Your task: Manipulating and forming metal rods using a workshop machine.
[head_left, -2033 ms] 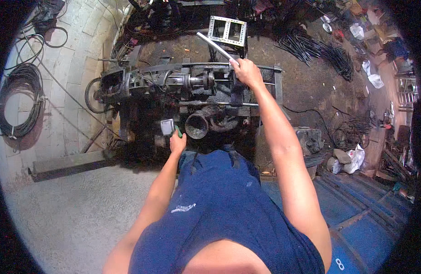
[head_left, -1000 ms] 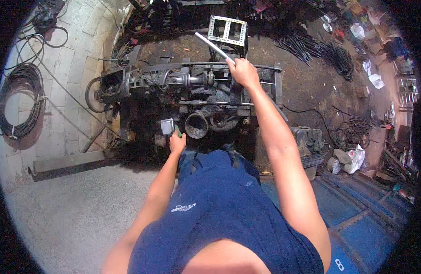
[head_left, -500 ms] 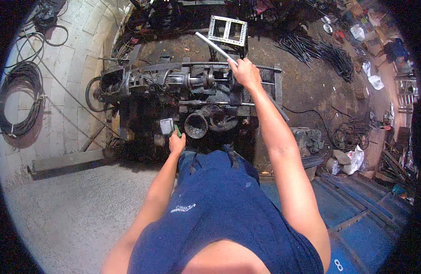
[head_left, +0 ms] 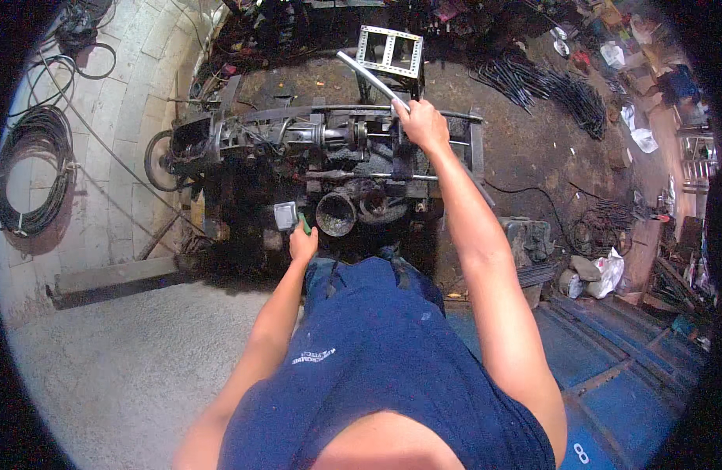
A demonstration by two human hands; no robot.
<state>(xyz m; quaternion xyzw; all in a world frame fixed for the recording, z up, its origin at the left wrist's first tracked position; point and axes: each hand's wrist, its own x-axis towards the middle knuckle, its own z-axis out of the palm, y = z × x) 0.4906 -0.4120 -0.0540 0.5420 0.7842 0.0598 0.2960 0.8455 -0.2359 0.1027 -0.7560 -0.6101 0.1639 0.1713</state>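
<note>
A large, dark, greasy machine (head_left: 314,149) stands on the ground in front of me. My right hand (head_left: 420,124) is stretched out over its far side and grips a long silver metal lever (head_left: 369,77) that slants up to the left. My left hand (head_left: 302,243) is close to my body at the machine's near edge and holds a green-handled tool with a flat grey metal head (head_left: 286,215). A round dark opening (head_left: 335,214) in the machine lies just right of that tool.
A perforated metal frame (head_left: 389,48) stands behind the machine. Coiled black cables (head_left: 30,172) lie on the pale tiled floor at left. A bundle of dark rods (head_left: 557,90) lies at back right. Scrap and white bags (head_left: 608,270) sit at right; blue panels (head_left: 611,368) at lower right.
Both hands keep their grips. My right hand with the lever has shifted very slightly; the left hand stays at the machine's near edge.
</note>
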